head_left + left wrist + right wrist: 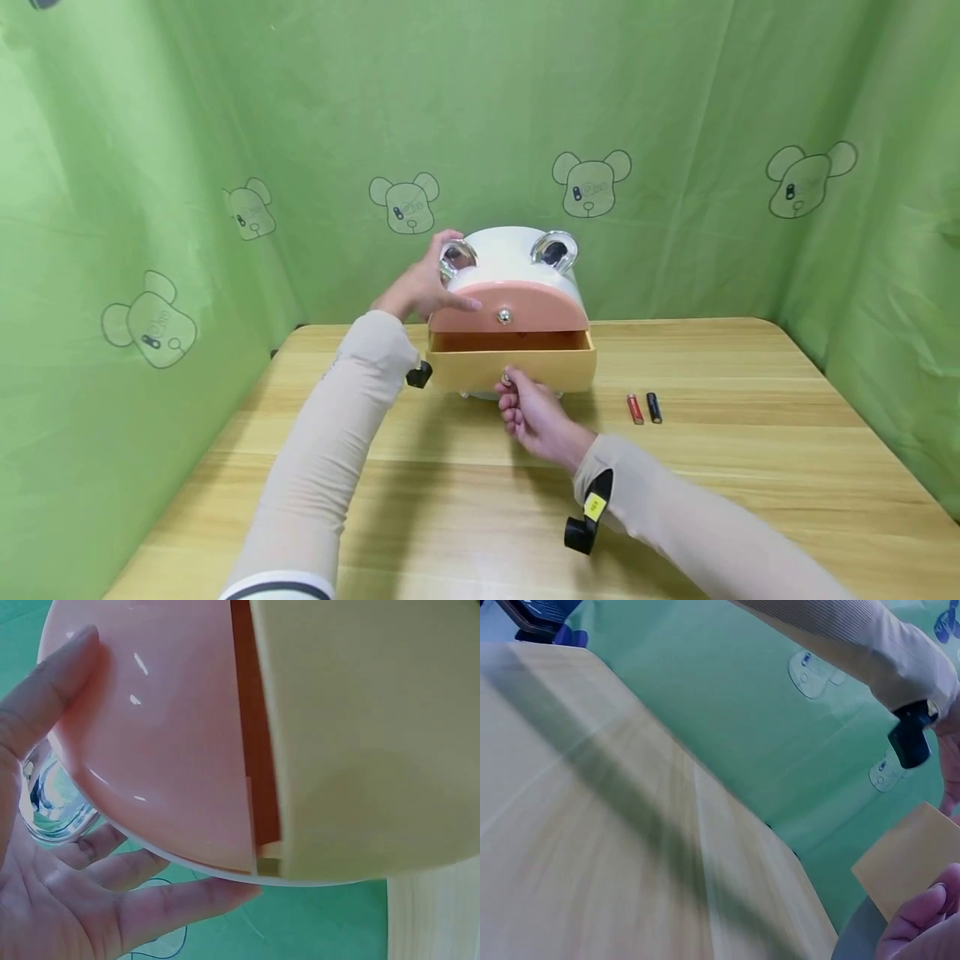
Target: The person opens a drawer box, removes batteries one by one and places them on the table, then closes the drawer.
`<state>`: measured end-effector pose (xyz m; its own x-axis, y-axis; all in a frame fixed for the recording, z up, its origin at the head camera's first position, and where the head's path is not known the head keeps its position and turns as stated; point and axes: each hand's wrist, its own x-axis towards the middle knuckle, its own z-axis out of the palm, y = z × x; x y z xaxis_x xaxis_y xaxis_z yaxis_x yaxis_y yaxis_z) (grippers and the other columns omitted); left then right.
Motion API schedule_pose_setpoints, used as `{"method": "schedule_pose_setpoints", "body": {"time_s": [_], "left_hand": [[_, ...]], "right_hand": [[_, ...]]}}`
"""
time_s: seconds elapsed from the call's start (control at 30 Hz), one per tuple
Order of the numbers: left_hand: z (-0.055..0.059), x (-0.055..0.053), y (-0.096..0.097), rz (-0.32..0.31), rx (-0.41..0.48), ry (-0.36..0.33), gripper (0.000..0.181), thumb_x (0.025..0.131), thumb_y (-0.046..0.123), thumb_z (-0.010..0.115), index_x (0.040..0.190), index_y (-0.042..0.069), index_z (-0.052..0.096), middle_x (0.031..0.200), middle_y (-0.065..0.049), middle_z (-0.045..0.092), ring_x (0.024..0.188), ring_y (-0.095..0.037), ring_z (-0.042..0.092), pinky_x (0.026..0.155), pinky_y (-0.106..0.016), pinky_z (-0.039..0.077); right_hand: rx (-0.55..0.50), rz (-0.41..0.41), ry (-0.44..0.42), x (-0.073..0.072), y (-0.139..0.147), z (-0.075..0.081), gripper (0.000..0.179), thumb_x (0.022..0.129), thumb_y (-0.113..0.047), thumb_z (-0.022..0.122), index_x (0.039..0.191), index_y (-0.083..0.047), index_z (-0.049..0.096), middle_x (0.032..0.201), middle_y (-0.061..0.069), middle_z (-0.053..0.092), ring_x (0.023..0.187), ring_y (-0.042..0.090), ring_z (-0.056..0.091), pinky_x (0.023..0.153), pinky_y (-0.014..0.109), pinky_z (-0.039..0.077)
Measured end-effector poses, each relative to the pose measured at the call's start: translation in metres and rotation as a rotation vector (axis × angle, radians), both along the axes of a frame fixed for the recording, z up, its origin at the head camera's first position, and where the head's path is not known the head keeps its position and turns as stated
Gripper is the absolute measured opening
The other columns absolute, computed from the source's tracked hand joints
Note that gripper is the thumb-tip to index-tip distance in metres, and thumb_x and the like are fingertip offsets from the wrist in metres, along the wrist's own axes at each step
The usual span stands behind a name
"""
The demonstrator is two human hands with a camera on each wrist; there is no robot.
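Observation:
A small white drawer box (504, 250) with silver ring-shaped ears stands on the table. Its upper pink drawer (525, 304) is closed, while the lower yellow drawer (465, 369) is pulled part way out. My left hand (422, 282) steadies the box's left side, the thumb on the pink front and the other fingers along the side and behind one ear, as the left wrist view shows. With thumb and curled fingers my right hand (536, 414) pinches the small knob on the yellow drawer. The visible part of the drawer's inside is brown; its floor is hidden.
To the right of the box, a red battery (635, 409) and a black battery (654, 407) lie side by side on the wooden table (735, 450). Green curtains (487, 108) printed with bear heads hang behind and at both sides.

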<state>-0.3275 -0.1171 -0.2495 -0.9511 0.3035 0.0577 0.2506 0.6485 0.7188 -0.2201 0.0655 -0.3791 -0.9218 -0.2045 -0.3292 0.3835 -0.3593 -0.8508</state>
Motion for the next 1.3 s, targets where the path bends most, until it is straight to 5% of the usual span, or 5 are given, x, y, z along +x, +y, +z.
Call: {"method": "schedule_pose_setpoints", "body": {"time_s": [0.33,1.3], "left_hand": [[0.014,0.004,0.005,0.049,0.072,-0.113,0.119,0.058,0.013,0.093,0.143,0.041,0.015,0.133,-0.021,0.041,0.106,-0.040,0.054,0.057,-0.045,0.059],[0.015,0.005,0.008,0.060,0.084,-0.160,0.116,0.060,0.010,0.092,0.141,0.042,0.015,0.137,-0.021,0.037,0.106,-0.041,0.055,0.057,-0.047,0.059]], "right_hand": [[0.019,0.010,0.011,0.025,-0.003,0.004,0.032,0.102,-0.034,0.046,0.096,-0.004,0.055,0.064,-0.006,0.048,0.048,0.003,0.041,0.043,0.013,0.035],[0.069,0.005,0.017,0.076,-0.003,0.007,0.030,0.100,-0.033,0.049,0.095,-0.004,0.057,0.065,-0.005,0.046,0.048,0.003,0.037,0.041,0.014,0.035]]}}
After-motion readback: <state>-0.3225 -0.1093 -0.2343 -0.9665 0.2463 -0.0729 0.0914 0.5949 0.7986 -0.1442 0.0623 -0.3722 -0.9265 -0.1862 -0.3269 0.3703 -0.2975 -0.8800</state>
